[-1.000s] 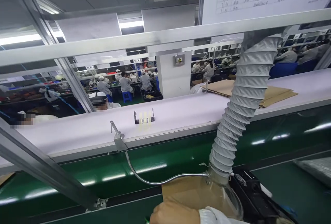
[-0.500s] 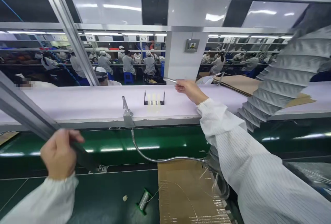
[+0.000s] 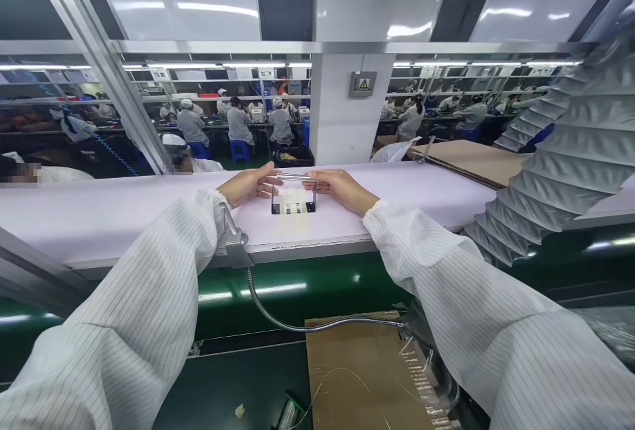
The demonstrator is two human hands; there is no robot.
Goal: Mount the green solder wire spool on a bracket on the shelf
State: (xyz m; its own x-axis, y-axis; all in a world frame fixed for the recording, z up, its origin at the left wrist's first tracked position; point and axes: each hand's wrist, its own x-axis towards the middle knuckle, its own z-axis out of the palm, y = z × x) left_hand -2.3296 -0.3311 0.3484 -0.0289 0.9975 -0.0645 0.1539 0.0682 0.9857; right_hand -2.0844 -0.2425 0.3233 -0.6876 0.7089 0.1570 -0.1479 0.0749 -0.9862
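Note:
A thin silvery bar (image 3: 294, 177) spans the space between my two hands over the white shelf. My left hand (image 3: 249, 185) has its fingers closed at the bar's left end, and my right hand (image 3: 342, 188) grips the right end. Just below stands a black U-shaped bracket (image 3: 312, 207) with two upright arms. Pale yellow strips (image 3: 296, 218) cross its base. Whether the bar touches the tops of the arms, I cannot tell.
A metal clamp (image 3: 237, 245) with a flexible metal hose sits at the front edge of the white shelf (image 3: 149, 212). Below are a green bench (image 3: 223, 384), brown cardboard (image 3: 357, 377) and a solder wire spool (image 3: 290, 412). A grey duct (image 3: 560, 152) hangs right. Several people work beyond.
My left hand has come up from the lower left to the bar. The right hand has brought the bar left and level above the bracket.

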